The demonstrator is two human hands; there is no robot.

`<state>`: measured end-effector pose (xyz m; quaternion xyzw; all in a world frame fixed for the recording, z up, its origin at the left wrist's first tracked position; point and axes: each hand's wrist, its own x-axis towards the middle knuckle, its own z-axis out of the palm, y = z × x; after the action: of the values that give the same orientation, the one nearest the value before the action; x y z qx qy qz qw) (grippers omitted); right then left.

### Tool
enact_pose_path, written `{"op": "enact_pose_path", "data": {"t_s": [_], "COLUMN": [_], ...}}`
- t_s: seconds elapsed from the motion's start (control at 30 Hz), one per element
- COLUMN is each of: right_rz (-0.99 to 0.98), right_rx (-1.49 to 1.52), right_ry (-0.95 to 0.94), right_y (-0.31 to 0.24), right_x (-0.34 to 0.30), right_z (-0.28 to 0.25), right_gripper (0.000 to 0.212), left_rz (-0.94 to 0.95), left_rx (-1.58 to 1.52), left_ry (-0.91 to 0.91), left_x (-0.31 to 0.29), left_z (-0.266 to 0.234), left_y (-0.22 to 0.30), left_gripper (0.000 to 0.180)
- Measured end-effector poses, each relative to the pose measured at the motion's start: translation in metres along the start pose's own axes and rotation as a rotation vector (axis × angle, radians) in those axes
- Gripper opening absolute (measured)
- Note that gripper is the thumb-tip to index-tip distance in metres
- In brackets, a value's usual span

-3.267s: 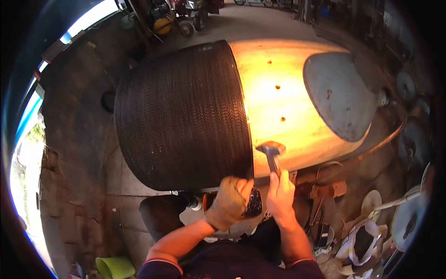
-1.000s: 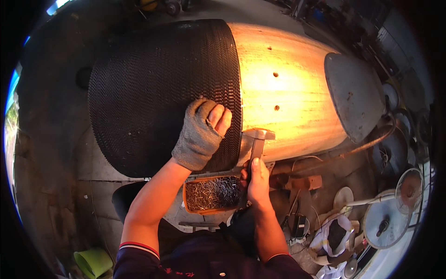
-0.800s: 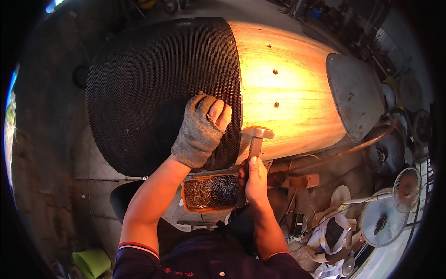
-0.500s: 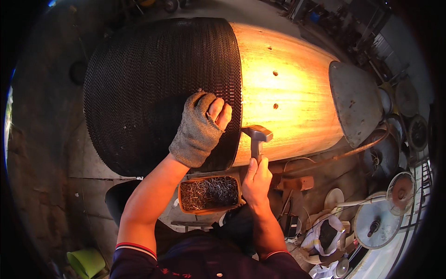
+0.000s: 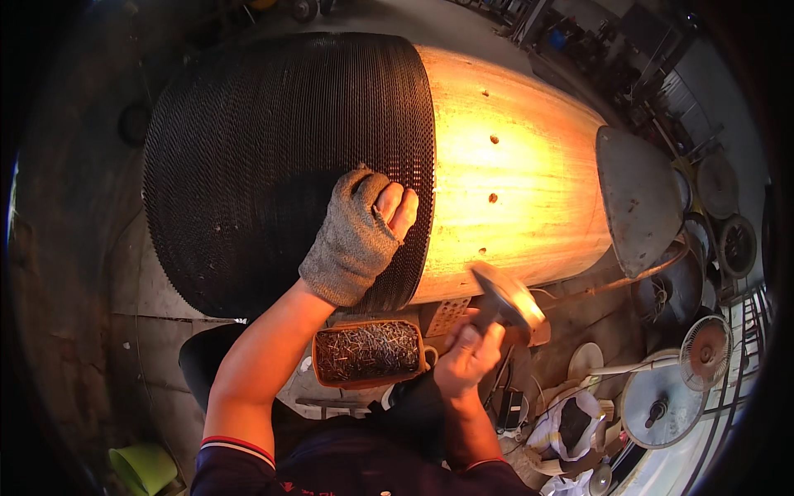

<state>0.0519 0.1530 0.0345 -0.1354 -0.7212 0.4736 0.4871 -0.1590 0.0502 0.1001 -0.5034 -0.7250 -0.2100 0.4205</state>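
Note:
A large wooden drum lies on its side, brightly lit on its bare right part. Rows of black toothed strip are wrapped tightly around its left part. In a grey fingerless glove, my left hand is closed and rests on the black rows close to their right edge. Whatever its fingers may pinch is hidden. My right hand grips a hammer, whose head is blurred by motion beside the lower edge of the bare wood. Several dark holes dot that wood.
Below the drum stands an orange-rimmed box full of thin metal nails or pins. A grey plate covers the drum's right end. Fan parts, discs and a white sack crowd the right side. A green bin sits at lower left.
My right hand has pulled the hammer away from the edge of the black rows, down and to the right. My left hand stays at nearly the same spot on the rows.

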Motion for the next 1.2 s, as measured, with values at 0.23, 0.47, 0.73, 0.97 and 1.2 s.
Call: {"op": "enact_pose_path", "data": {"t_s": [0.23, 0.47, 0.73, 0.97, 1.2], "right_rz": [0.134, 0.143, -0.224, 0.340, 0.322], "right_rx": [-0.407, -0.664, -0.061, -0.340, -0.223], "right_ry": [-0.173, -0.291, -0.186, -0.233, -0.202], "right_y": [0.025, 0.022, 0.010, 0.031, 0.026], "right_x": [0.016, 0.020, 0.025, -0.005, -0.017], "right_z": [0.008, 0.014, -0.007, -0.007, -0.016], "right_gripper": [0.025, 0.025, 0.036, 0.020, 0.020], "left_rz": [-0.036, -0.003, -0.004, 0.009, -0.086], "left_rx": [0.002, 0.078, 0.165, 0.272, -0.232], "left_ry": [-0.053, 0.013, 0.079, -0.006, 0.000], "left_x": [0.001, 0.006, 0.028, 0.035, -0.010], "left_z": [0.001, -0.001, -0.001, -0.003, 0.002], "left_y": [-0.001, -0.005, -0.014, -0.018, 0.066], "left_gripper": [0.043, 0.042, 0.030, 0.032, 0.051]}}
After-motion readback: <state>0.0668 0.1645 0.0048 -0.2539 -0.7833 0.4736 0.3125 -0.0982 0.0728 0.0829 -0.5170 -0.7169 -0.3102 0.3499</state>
